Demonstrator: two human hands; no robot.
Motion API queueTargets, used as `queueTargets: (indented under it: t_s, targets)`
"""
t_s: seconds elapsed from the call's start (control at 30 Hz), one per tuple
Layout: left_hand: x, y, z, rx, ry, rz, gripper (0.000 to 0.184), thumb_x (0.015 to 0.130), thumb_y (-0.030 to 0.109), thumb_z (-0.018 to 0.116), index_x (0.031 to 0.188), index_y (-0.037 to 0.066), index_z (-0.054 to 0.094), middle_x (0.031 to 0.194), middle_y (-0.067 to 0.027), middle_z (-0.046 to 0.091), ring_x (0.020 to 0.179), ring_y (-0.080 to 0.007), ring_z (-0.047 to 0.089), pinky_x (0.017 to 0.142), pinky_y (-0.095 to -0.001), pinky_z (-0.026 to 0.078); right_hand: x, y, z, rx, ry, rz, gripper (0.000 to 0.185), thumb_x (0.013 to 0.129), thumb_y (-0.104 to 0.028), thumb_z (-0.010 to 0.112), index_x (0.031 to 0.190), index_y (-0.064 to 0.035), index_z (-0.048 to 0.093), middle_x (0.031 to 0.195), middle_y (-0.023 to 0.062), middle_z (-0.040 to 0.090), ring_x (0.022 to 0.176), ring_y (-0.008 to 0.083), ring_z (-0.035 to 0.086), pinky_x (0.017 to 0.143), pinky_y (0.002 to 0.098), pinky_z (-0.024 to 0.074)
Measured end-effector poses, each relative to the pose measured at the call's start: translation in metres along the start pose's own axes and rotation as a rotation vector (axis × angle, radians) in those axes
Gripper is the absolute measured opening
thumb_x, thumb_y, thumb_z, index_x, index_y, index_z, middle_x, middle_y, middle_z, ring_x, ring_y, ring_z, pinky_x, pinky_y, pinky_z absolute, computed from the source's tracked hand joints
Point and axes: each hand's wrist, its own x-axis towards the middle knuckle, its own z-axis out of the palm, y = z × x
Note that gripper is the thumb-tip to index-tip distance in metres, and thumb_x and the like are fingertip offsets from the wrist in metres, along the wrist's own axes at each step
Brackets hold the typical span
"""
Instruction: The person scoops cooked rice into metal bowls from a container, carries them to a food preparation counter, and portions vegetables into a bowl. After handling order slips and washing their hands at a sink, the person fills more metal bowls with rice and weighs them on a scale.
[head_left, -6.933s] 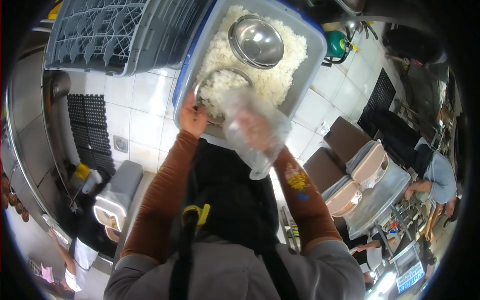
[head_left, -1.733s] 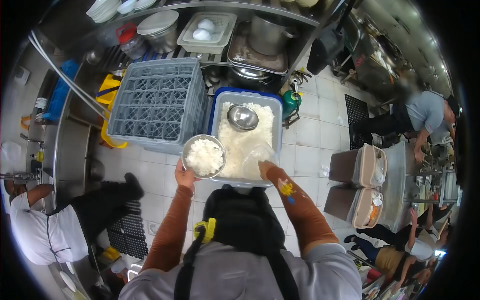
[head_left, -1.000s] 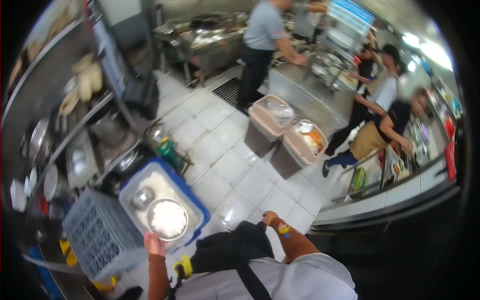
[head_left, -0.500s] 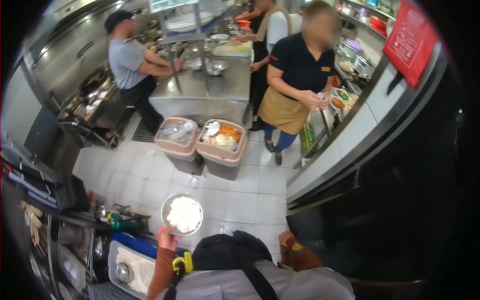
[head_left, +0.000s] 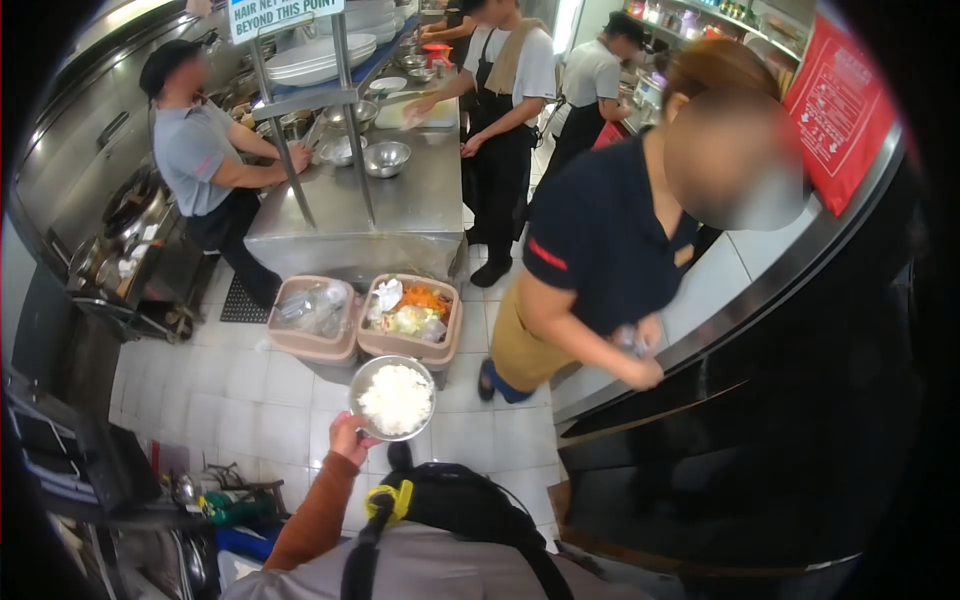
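My left hand (head_left: 350,437) grips the near-left rim of a round metal bowl (head_left: 402,436), holding it out over the floor in front of my body. White rice (head_left: 396,398), by its look, heaps up inside the bowl. Just beyond the bowl stands a bin (head_left: 407,348) with orange and pale food scraps and crumpled wrapping in it. My right hand is out of view.
Close on the right, a person (head_left: 610,240) in a dark shirt and tan apron leans forward. Left of the scraps bin is another bin (head_left: 313,347) with clear plastic. Behind them is a steel counter (head_left: 420,200) with metal bowls; several other people work around it.
The bowl in my left hand has come nearer to the bins as my view moved forward. The aproned person is much closer on the right. My right hand has left the view.
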Motion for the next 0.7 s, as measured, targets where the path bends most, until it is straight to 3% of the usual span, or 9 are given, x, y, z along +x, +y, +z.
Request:
queueTargets:
  t_s: [0.33, 0.6, 0.7]
  targets:
    - [0.155, 0.108, 0.02, 0.183, -0.153, -0.077, 0.013, 0.08, 0.0, 0.055, 0.092, 0.003, 0.051, 0.086, -0.0126, 0.061, 0.07, -0.0262, 0.065, 0.051, -0.0418, 0.06, 0.012, -0.143, -0.001, 0.357, 0.182, 0.076, 0.02, 0.078, -0.019, 0.061, 0.095, -0.0106, 0.067, 0.091, 0.0091, 0.068, 0.086, 0.0249, 0.065, 0.074, 0.0376, 0.0531]
    - [0.22, 0.144, 0.096, 0.136, -0.175, -0.097, 0.011, 0.08, 0.0, 0.055, 0.088, 0.006, 0.051, 0.078, -0.0097, 0.058, 0.066, -0.0227, 0.062, 0.05, -0.0409, 0.058, 0.011, -0.168, 0.027, 0.497, 0.157, 0.171, 0.021, 0.08, -0.021, 0.061, 0.098, -0.0114, 0.066, 0.091, 0.009, 0.067, 0.085, 0.0242, 0.065, 0.073, 0.0373, 0.0531]
    - [0.268, 0.144, 0.112, 0.139, -0.27, -0.114, 0.015, 0.081, 0.003, 0.054, 0.096, 0.004, 0.051, 0.085, -0.009, 0.062, 0.07, -0.0235, 0.066, 0.054, -0.0399, 0.06, 0.017, -0.171, 0.043, 0.516, 0.1, 0.167, 0.021, 0.081, -0.021, 0.061, 0.099, -0.0117, 0.066, 0.091, 0.0089, 0.067, 0.084, 0.024, 0.065, 0.073, 0.0372, 0.0532]
